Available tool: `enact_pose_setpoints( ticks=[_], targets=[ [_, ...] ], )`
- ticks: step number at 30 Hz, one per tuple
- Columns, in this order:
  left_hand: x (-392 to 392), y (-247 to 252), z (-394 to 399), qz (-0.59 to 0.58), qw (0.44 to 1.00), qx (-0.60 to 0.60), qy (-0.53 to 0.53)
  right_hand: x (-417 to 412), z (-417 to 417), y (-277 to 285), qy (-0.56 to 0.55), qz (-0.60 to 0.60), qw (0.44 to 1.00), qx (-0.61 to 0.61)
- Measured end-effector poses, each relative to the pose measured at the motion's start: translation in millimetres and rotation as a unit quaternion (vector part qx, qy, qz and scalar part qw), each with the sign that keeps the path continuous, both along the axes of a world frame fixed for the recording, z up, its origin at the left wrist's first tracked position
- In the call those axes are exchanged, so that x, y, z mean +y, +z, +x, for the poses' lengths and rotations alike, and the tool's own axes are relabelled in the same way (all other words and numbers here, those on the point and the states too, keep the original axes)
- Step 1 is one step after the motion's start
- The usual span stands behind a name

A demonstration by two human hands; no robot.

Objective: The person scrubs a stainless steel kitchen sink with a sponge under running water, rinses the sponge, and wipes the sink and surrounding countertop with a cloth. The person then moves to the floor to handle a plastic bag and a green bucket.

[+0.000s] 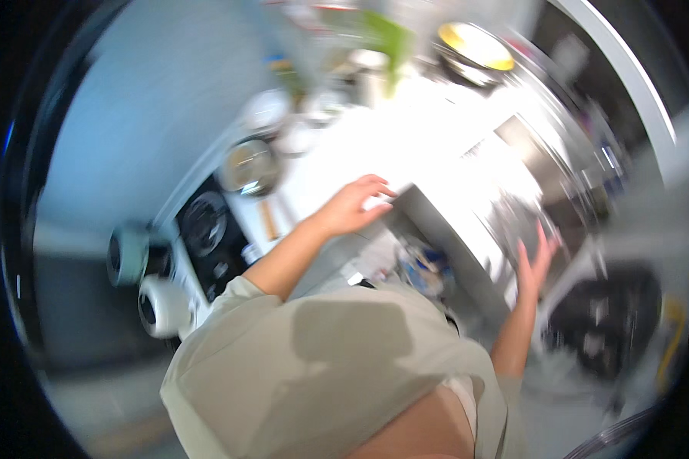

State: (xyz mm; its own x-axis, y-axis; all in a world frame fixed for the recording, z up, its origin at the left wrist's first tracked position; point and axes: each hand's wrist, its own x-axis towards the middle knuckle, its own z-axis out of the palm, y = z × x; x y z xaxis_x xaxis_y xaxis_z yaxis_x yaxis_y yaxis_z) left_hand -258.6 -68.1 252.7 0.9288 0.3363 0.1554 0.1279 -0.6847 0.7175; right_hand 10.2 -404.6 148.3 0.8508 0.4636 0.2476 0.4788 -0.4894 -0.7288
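Note:
My left hand is over the white countertop, near the corner of a grey drawer that stands pulled out below the counter. Its fingers are apart and slightly curled, with nothing seen between them. To the right, my right hand is raised with fingers spread, beside a blurred, shiny area at the counter's right part; whether it touches anything there I cannot tell. Inside the drawer lie crumpled packets in blue and white. The whole view is blurred by motion, and the counter's middle is washed out by glare.
A black cooktop is at left, with a glass-lidded pot behind it. Jars and white containers line the wall. A yellow-and-white bowl is at the back right. A black bin-like object stands at right on the floor.

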Motion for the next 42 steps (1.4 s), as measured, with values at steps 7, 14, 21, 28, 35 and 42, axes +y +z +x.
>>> enact_pose_setpoints(
  ticks=[7,14,21,28,35,42],
  targets=[
    [23,164,-235,0.361,0.797,-0.15,0.459,52,-55,-24,0.053,-0.127,0.989,0.059],
    [-25,322,-427,0.701,0.35,-0.108,0.612,90,-34,10,0.154,-0.146,0.977,0.009],
    [-25,326,-500,0.658,0.333,-0.099,0.668,71,-103,131,0.132,-0.2,0.969,-0.052],
    [-1,331,-488,0.61,0.35,0.055,0.709,57,-91,131,0.142,-0.229,0.961,-0.063],
    [9,334,-494,0.56,0.382,-0.004,0.735,50,-47,66,0.202,-0.237,0.937,-0.159],
    [-22,311,-447,0.641,0.364,-0.133,0.663,55,-53,60,0.106,-0.181,0.906,-0.369]
  ],
)
